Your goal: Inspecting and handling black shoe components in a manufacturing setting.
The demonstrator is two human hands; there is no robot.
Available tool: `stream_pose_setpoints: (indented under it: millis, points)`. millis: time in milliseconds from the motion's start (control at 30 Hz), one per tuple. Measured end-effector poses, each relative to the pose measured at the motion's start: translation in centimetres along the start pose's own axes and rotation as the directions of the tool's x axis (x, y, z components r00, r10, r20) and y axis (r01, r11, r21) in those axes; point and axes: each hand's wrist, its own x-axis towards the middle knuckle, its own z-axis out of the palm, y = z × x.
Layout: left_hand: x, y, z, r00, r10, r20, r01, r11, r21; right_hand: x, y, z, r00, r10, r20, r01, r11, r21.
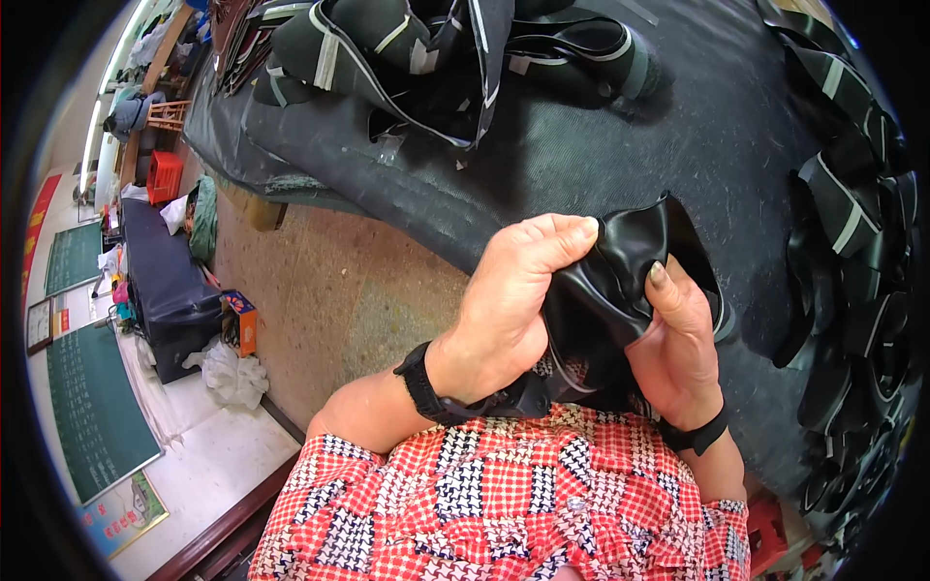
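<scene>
Between my two hands is a piece of shiny black leather-like material (pixel 620 254), folded and bunched, with a pale edge line showing low on it. My left hand (pixel 518 290) pinches its left edge between thumb and curled fingers. On the other side, my right hand (pixel 680 329) grips it with the thumb pressed on the front; the fingers are hidden behind the material. Black straps circle both wrists. The piece is held close to my body, over the near edge of a table covered in black sheeting (pixel 581 169).
A heap of black looped pieces with pale strips (pixel 329 58) lies at the table's far side. More such pieces (pixel 843 208) pile along the right. To the left are a speckled floor (pixel 358 281), a dark covered bench (pixel 165 281), a white plastic bag (pixel 231 373) and a red stool (pixel 165 176).
</scene>
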Motion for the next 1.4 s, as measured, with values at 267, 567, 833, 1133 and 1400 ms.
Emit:
stream_pose_setpoints:
  millis: [267,567,833,1133,1400]
  points:
    - [0.7,1.4,1.3,0.998,0.051,-0.036,-0.052,0.998,-0.040,0.4,-1.0,0.2,0.998,0.057,0.014,-0.056,0.998,-0.026]
    - [2.8,2.5,0.6,0.998,-0.033,0.059,0.038,0.996,-0.075,1.9,-1.3,-0.9,0.988,0.140,-0.057,-0.134,0.986,0.097]
    - [4.5,3.2,1.8,1.000,-0.020,0.019,0.019,0.998,0.052,3.6,-2.5,-0.4,0.962,0.260,-0.082,-0.241,0.952,0.190]
    - [5.3,4.1,2.9,0.998,0.005,0.059,-0.015,0.983,0.182,4.3,-2.7,-0.5,0.953,0.283,-0.112,-0.249,0.936,0.249]
    - [4.1,4.1,3.3,0.998,0.035,0.046,-0.049,0.930,0.364,3.9,-2.3,-0.7,0.950,0.297,-0.094,-0.270,0.935,0.230]
